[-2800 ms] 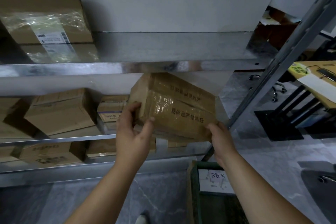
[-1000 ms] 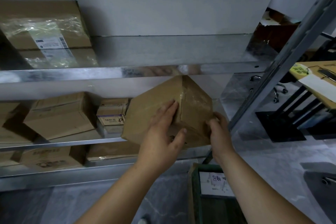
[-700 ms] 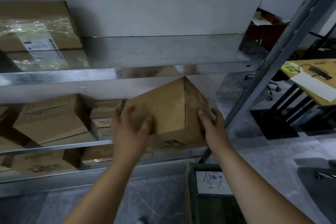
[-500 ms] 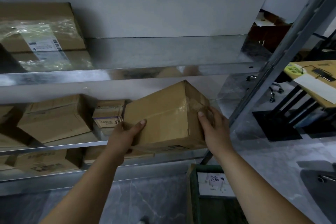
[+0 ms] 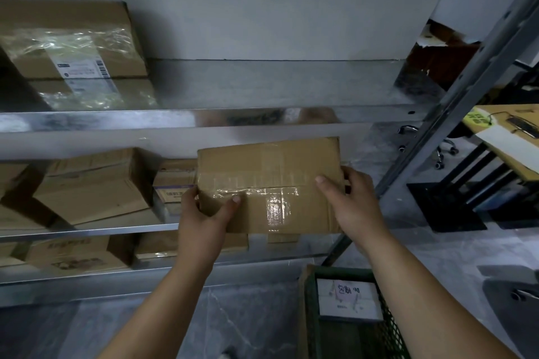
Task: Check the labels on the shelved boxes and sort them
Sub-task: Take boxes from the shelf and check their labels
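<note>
Between left grip (image 5: 201,221), right grip (image 5: 354,207): box (image 5: 268,172)

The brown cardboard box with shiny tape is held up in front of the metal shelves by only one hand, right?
No, two hands hold it. The head view shows the left hand gripping the left edge of the brown taped cardboard box and the right hand gripping its right edge, in front of the metal shelves.

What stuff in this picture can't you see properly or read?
Head view only:
- The held box: only a taped side shows; other sides face away.
- The label on the top-shelf box: too small, under shiny wrap.
- The small box behind: partly hidden by held box and left hand.
- The green crate: cut off by bottom edge.
</note>
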